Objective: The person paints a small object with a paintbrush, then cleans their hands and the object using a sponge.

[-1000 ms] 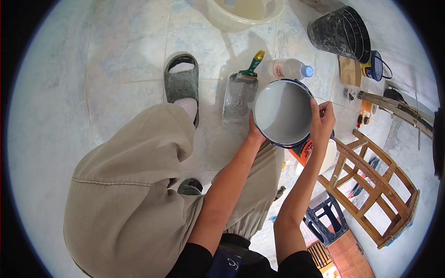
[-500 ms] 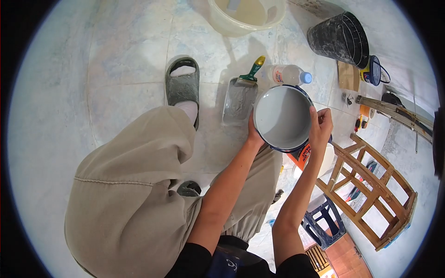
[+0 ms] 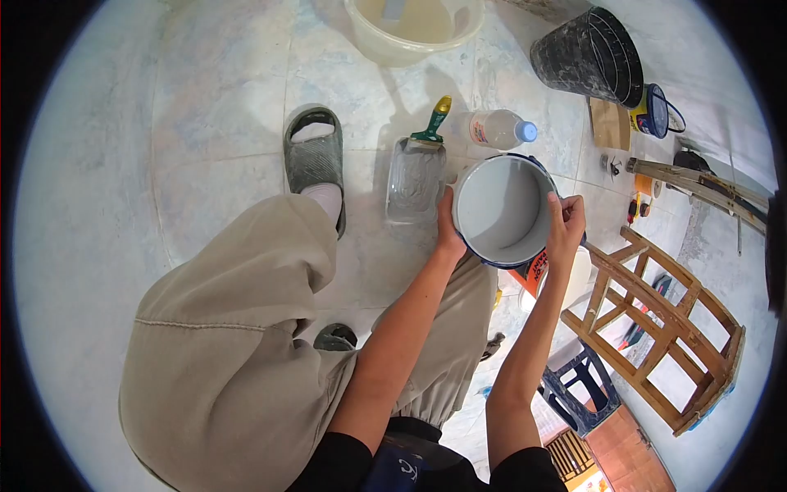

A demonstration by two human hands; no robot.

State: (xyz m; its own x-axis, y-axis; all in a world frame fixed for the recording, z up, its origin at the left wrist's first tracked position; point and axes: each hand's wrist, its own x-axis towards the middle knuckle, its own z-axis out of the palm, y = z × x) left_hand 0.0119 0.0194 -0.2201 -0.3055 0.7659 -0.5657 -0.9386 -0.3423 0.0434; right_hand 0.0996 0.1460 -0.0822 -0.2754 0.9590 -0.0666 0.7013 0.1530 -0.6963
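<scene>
Between my two hands I hold an open paint bucket [image 3: 502, 209] with grey paint inside and a dark rim. My left hand [image 3: 448, 225] is closed round its left side, fingers partly hidden beneath. On the right side, my right hand [image 3: 566, 223] grips the wall near the rim. A shallow clear tray [image 3: 414, 184] smeared with grey paint lies on the floor just left of the bucket. Across its far edge rests a paintbrush [image 3: 432, 127] with a green and yellow handle. A plastic bottle [image 3: 496, 129] with a blue cap lies beyond the bucket.
A cream basin [image 3: 393, 53] with cloudy liquid stands at the far side. At right are a black bucket [image 3: 586, 57], a small blue-and-yellow pail [image 3: 652, 113], a wooden frame [image 3: 656, 328] and a dark plastic stool [image 3: 584, 394]. My slippered foot [image 3: 316, 160] is left of the tray.
The view has shifted slightly, with floor items appearing a little lower or further left. The bucket has tilted somewhat, baring more of its lower inner wall. Both hands keep their hold.
</scene>
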